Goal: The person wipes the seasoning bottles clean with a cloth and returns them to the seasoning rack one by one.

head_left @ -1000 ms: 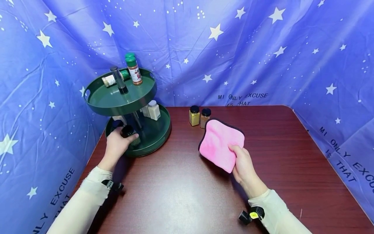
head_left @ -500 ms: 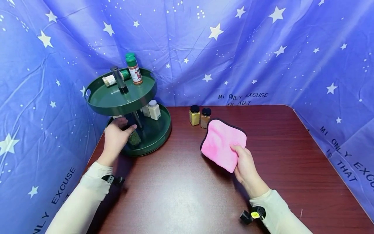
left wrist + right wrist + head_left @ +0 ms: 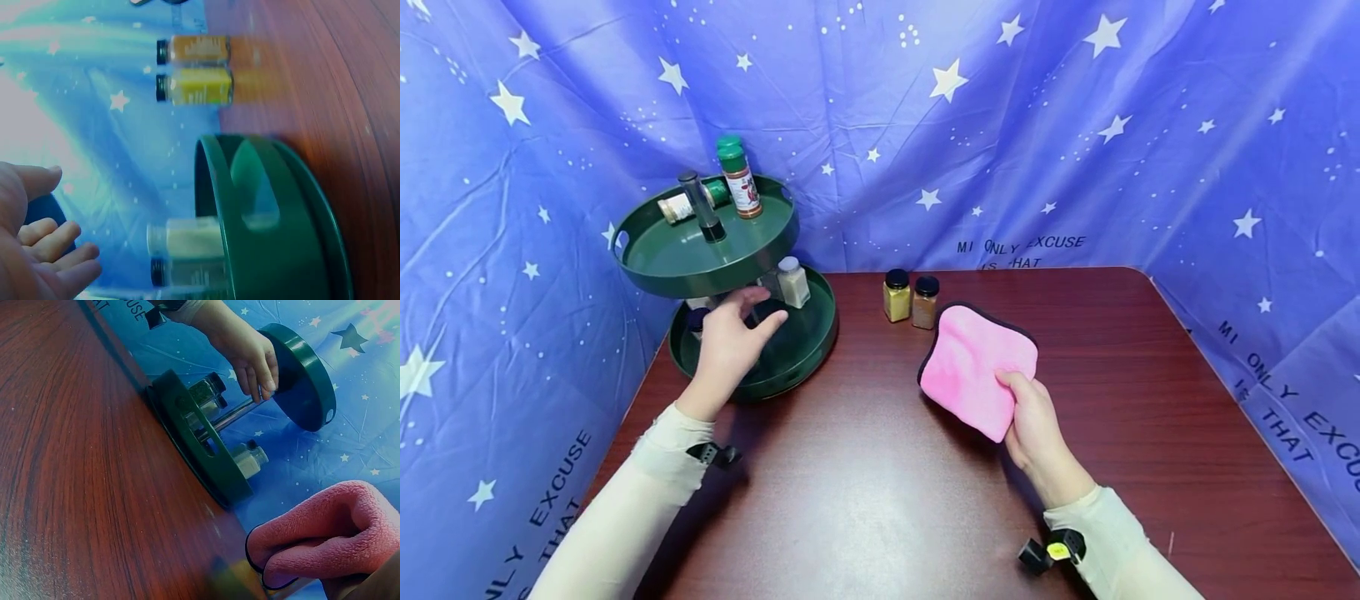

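Observation:
My left hand is at the front of a green two-tier turntable rack, between the tiers, with its thumb and fingers spread and nothing between them. In the right wrist view a jar of dark green herbs stands on the lower tier beneath that hand; in the head view the hand covers it. A jar with pale contents stands farther back on the same tier. My right hand pinches a folded pink cloth with dark edging, holding it over the table.
A yellow spice jar and a brown spice jar, both black-capped, stand toward the table's back edge. Green-capped bottles stand on the upper tier, beside a bottle lying down. Blue starry curtains surround the table.
My left hand has let go of the herb jar on the lower tier and moved right, its fingers spreading. The right hand with the cloth has shifted very slightly right.

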